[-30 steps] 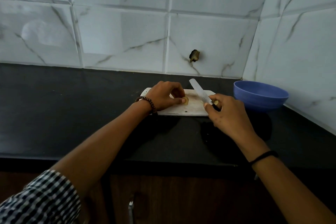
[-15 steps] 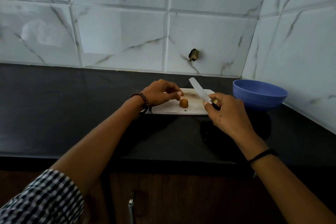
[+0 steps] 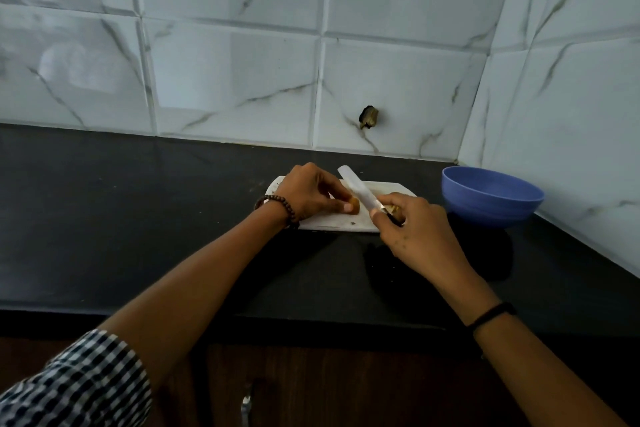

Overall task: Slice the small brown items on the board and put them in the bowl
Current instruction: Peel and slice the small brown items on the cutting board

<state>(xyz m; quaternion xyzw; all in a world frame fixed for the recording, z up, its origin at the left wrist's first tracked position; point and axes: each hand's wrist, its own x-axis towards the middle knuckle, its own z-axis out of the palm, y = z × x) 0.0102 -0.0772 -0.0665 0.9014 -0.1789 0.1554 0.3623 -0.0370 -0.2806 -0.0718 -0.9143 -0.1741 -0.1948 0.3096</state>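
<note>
A white board [image 3: 332,221] lies on the black counter [image 3: 138,218], close to the tiled wall [image 3: 235,80]. Taking the board as the dial, the blue bowl [image 3: 491,199] stands at 3 o'clock, apart from the board's edge and tucked into the corner. One small brown item [image 3: 355,207] sits on the board a little right of its middle. The left hand [image 3: 308,196] reaches in from 8 o'clock, its thumb and curled fingertips pinching the item and holding it on the board. The right hand [image 3: 414,229] is at 4 o'clock, its fingers wrapped tight around the handle of a knife [image 3: 358,188] (the handle is almost wholly buried in the fist). The pale blade slants up toward 11 o'clock, passing just beside the item on its 3 o'clock side; whether the edge touches it cannot be told. A beaded bracelet [image 3: 277,206] circles the left wrist, a dark band [image 3: 491,315] the right. A checked sleeve [image 3: 79,388] shows at 7 o'clock.
</note>
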